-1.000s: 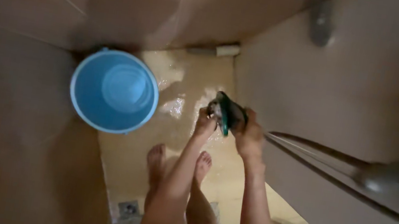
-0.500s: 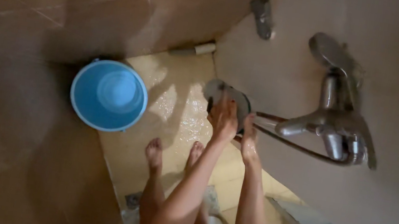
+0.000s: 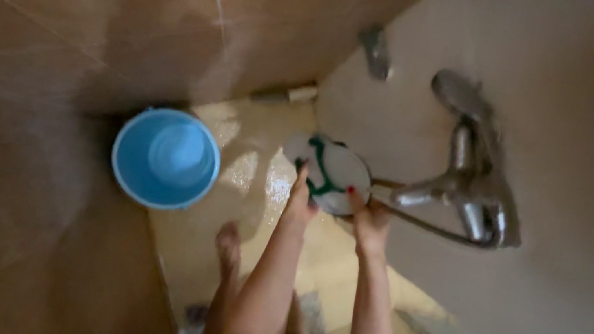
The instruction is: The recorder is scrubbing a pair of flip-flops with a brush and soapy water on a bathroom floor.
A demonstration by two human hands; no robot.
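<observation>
Item: round white shower head (image 3: 329, 172), green-marked face up, held between both hands.
Left hand (image 3: 300, 199): fingers touching its left edge (grip unclear).
Right hand (image 3: 370, 222): clasping its lower right rim.
Lie: just ahead of both hands, beside the chrome tap (image 3: 467, 194).

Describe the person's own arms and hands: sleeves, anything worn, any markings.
Both arms are bare with no sleeves in view, and no watch, bracelet or ring can be made out. The right hand shows a red-painted nail on one finger. The left hand is blurred; its nails cannot be told. No gloves on either.
</observation>
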